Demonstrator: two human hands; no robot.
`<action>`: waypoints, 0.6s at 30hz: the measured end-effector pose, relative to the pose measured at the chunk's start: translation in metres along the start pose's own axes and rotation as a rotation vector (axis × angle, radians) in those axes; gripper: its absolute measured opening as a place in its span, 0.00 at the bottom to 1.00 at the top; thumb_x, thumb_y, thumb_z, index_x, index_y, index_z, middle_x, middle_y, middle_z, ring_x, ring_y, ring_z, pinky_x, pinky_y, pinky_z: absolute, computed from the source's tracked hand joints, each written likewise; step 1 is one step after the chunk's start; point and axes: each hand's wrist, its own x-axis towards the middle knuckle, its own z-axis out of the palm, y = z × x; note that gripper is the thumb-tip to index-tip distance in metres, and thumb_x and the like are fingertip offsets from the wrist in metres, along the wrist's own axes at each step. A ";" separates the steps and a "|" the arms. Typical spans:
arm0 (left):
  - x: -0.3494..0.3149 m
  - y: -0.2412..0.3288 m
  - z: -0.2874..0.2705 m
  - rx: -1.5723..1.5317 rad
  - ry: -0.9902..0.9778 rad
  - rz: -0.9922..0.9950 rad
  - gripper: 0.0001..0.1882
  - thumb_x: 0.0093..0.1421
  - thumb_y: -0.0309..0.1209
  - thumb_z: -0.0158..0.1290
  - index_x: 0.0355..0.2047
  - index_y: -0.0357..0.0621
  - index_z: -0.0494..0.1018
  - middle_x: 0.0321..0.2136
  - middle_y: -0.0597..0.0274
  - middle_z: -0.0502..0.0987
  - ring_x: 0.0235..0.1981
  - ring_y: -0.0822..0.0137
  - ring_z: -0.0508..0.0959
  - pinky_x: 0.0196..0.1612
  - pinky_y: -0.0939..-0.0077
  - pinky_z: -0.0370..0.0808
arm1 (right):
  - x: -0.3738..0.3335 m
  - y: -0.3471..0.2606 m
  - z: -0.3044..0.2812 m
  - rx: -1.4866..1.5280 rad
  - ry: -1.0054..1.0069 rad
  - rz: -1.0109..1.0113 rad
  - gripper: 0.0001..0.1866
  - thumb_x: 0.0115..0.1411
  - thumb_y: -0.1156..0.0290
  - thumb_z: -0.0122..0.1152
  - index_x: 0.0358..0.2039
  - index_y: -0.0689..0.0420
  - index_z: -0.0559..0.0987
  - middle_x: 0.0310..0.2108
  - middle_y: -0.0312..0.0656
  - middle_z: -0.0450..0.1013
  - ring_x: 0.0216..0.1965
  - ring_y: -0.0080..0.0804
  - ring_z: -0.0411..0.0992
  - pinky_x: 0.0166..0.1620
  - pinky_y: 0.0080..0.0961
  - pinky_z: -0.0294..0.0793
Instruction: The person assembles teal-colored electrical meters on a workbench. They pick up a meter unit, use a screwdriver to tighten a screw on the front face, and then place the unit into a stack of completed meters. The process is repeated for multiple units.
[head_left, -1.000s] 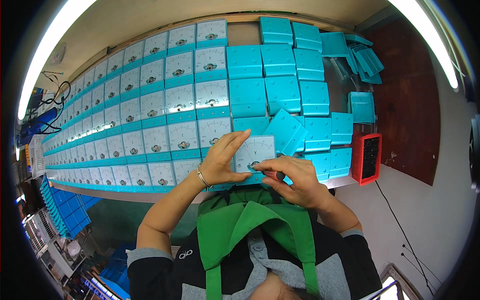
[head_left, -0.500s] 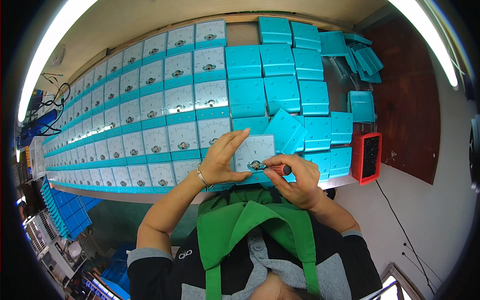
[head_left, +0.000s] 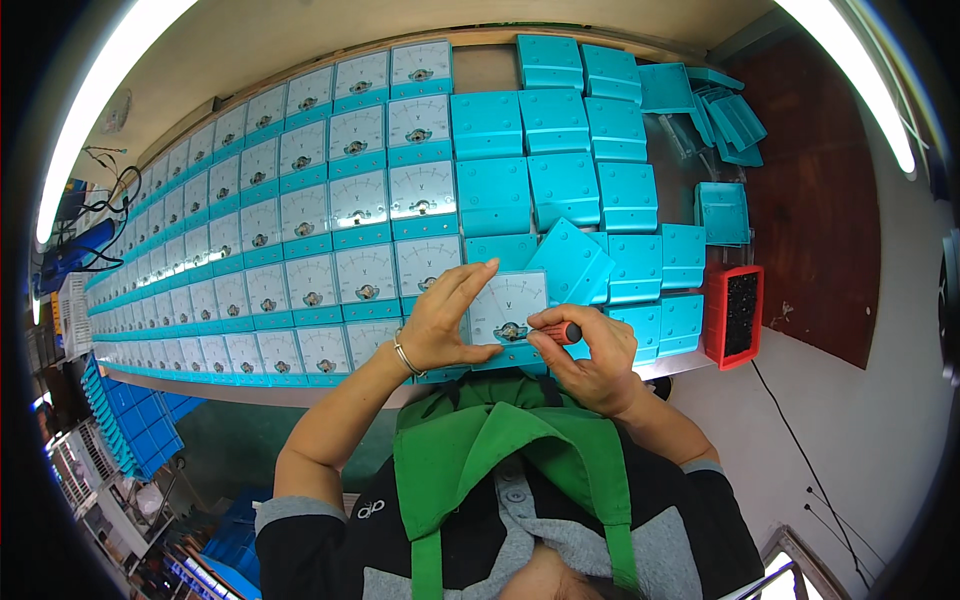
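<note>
A panel meter [head_left: 512, 298] with a white dial and teal base lies in front of me, near the table's front edge. My left hand [head_left: 445, 318] grips it by its left side, thumb along the lower edge and fingers along the upper left. In my right hand [head_left: 597, 357] is a screwdriver [head_left: 562, 333] with a red and black handle, pinched between thumb and fingers. Its tip end points left at the metal part [head_left: 512, 332] low on the dial; the exact contact point is hidden by my fingers. A tilted teal cover [head_left: 572, 262] lies just beyond the meter's right corner.
Rows of similar meters [head_left: 360, 205] fill the table to the left. Teal covers [head_left: 495, 195] stand in rows behind and to the right, with loose ones [head_left: 735, 120] piled at the far right. A red bin [head_left: 757, 310] of small dark parts sits at the right edge.
My right hand and the screwdriver have shifted very slightly to the left, and the meter has moved a touch with them. My left hand keeps its hold.
</note>
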 end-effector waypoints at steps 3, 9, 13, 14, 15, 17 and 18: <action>0.002 0.000 0.001 0.001 0.001 -0.013 0.55 0.33 0.37 0.69 0.63 0.44 0.55 0.50 0.46 0.69 0.48 0.49 0.71 0.49 0.61 0.71 | 0.002 0.004 0.000 0.087 -0.032 0.094 0.12 0.50 0.81 0.67 0.35 0.63 0.76 0.29 0.41 0.78 0.27 0.23 0.76 0.30 0.18 0.75; 0.002 -0.002 -0.006 0.015 0.053 -0.107 0.58 0.34 0.35 0.70 0.65 0.45 0.51 0.50 0.49 0.71 0.50 0.52 0.73 0.48 0.63 0.74 | 0.010 0.016 -0.022 0.724 0.252 0.212 0.04 0.57 0.79 0.57 0.34 0.62 0.74 0.29 0.37 0.74 0.29 0.20 0.68 0.42 0.21 0.71; 0.001 0.000 -0.007 -0.014 0.097 -0.133 0.59 0.34 0.35 0.70 0.66 0.47 0.49 0.51 0.51 0.70 0.51 0.54 0.72 0.46 0.66 0.74 | -0.003 0.051 -0.017 0.521 0.083 0.489 0.09 0.61 0.70 0.55 0.35 0.63 0.72 0.26 0.36 0.72 0.25 0.18 0.66 0.31 0.17 0.68; 0.000 -0.001 -0.006 -0.021 0.109 -0.142 0.59 0.34 0.35 0.70 0.66 0.48 0.49 0.51 0.52 0.70 0.51 0.54 0.72 0.46 0.67 0.74 | -0.010 0.060 -0.013 0.410 -0.022 0.626 0.11 0.62 0.67 0.55 0.36 0.63 0.73 0.26 0.36 0.71 0.24 0.17 0.65 0.29 0.17 0.67; 0.000 0.000 -0.005 -0.052 0.131 -0.194 0.58 0.35 0.36 0.70 0.66 0.48 0.50 0.52 0.52 0.69 0.52 0.55 0.71 0.45 0.68 0.74 | -0.014 0.069 -0.008 0.457 -0.172 0.708 0.14 0.62 0.64 0.56 0.37 0.64 0.74 0.24 0.36 0.71 0.21 0.16 0.64 0.25 0.17 0.65; -0.004 0.000 -0.003 -0.110 0.182 -0.287 0.57 0.36 0.37 0.69 0.66 0.48 0.50 0.53 0.53 0.68 0.52 0.56 0.70 0.44 0.71 0.74 | -0.031 0.080 0.009 0.627 -0.352 0.944 0.21 0.61 0.55 0.57 0.41 0.63 0.76 0.17 0.35 0.70 0.13 0.15 0.60 0.16 0.16 0.58; -0.003 -0.002 -0.002 -0.071 0.194 -0.283 0.57 0.35 0.37 0.69 0.65 0.47 0.51 0.53 0.51 0.67 0.52 0.55 0.70 0.46 0.68 0.73 | -0.029 0.074 0.012 0.824 -0.338 0.988 0.18 0.60 0.58 0.59 0.38 0.63 0.76 0.15 0.36 0.69 0.12 0.15 0.60 0.13 0.15 0.55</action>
